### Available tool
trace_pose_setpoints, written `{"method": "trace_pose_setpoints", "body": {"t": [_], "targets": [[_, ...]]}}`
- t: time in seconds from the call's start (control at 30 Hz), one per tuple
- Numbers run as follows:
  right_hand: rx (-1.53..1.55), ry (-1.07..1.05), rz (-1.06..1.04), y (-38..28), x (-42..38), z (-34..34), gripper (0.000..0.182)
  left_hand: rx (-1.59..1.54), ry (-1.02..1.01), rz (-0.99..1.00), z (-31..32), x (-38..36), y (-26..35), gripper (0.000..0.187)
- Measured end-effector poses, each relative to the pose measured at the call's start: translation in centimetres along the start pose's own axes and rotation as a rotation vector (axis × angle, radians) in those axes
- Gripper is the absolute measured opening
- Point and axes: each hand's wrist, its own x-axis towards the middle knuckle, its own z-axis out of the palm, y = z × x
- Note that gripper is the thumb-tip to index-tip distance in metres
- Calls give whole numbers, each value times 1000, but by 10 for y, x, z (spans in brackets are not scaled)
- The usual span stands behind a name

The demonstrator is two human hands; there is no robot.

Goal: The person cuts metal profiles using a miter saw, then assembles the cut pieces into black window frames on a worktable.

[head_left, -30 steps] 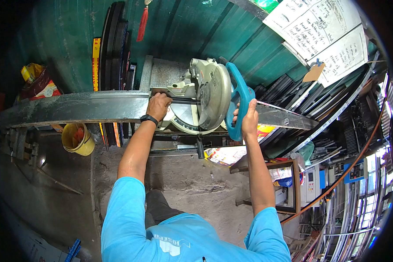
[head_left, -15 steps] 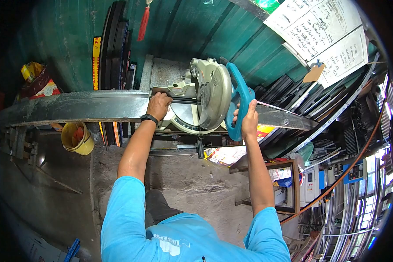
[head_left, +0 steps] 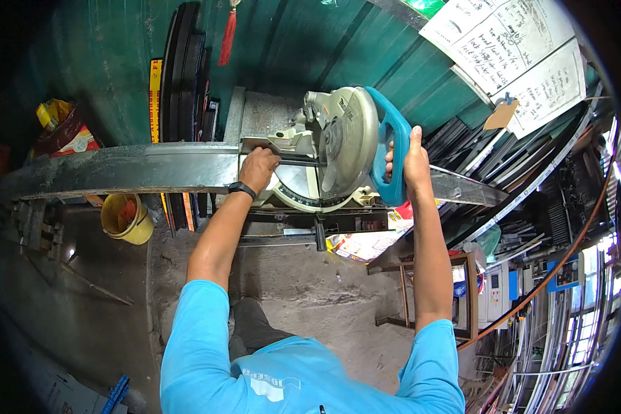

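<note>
A miter saw [head_left: 338, 141] with a grey blade guard and a teal handle [head_left: 391, 162] sits on a long metal bench [head_left: 117, 169]. My right hand [head_left: 412, 157] is closed around the teal handle, with the saw head lifted. My left hand [head_left: 261, 169], a black watch on its wrist, presses down on a dark thin strip [head_left: 290, 157] lying across the saw table next to the blade. I wear a light blue shirt.
A yellow bucket [head_left: 125, 219] hangs below the bench at left. Dark strips lean against the green corrugated wall [head_left: 183, 76]. Handwritten paper sheets [head_left: 510, 48] hang upper right. Racks of metal profiles [head_left: 531, 179] fill the right side. The concrete floor [head_left: 303, 290] lies below.
My right hand has raised the saw head up and to the right, away from the strip. The left hand stays on the strip.
</note>
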Motion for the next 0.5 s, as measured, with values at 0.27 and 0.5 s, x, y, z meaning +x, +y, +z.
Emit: {"method": "trace_pose_setpoints", "body": {"t": [0.27, 0.5], "targets": [[-6, 5, -15, 0, -2, 0, 87, 13, -40, 6, 19, 7, 2, 12], [7, 17, -28, 12, -7, 2, 87, 3, -47, 20, 24, 8, 5, 12]]}}
